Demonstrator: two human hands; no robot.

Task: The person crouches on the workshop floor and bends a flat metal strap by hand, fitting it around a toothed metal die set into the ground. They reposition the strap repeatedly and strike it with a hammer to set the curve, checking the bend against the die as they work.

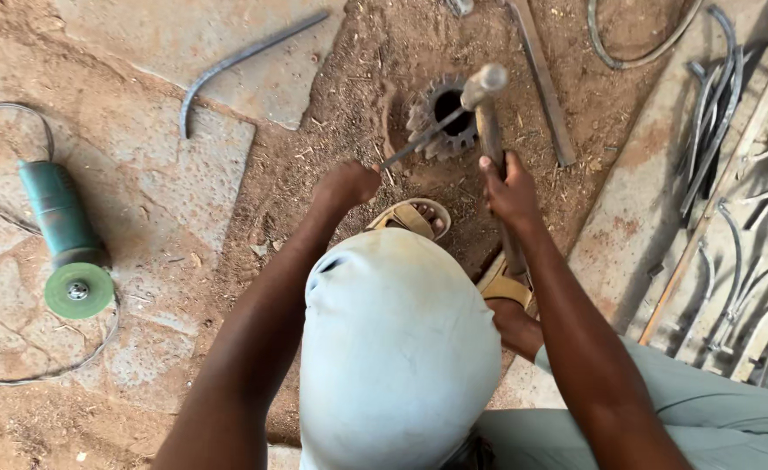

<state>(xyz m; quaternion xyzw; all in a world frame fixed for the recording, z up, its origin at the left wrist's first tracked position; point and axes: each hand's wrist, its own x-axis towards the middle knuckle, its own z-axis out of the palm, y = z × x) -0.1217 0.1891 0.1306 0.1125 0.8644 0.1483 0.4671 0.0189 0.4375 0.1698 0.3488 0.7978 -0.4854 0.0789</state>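
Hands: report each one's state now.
Left hand: closed on a thin metal rod.
Right hand: closed on a hammer handle.

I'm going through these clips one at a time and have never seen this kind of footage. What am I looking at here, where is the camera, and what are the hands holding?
There is no machine here: a person works with bare hands, and the single camera sits on their head, looking down over their knees at the ground.

The right hand has its grip closed around the wooden handle of a hammer, whose metal head is raised over a rusty toothed gear lying in the dirt. The left hand holds a thin metal rod whose tip reaches the gear.

Around them lie a green angle grinder with its cable on a stone slab, a bent bar, and curved metal pieces at the right.
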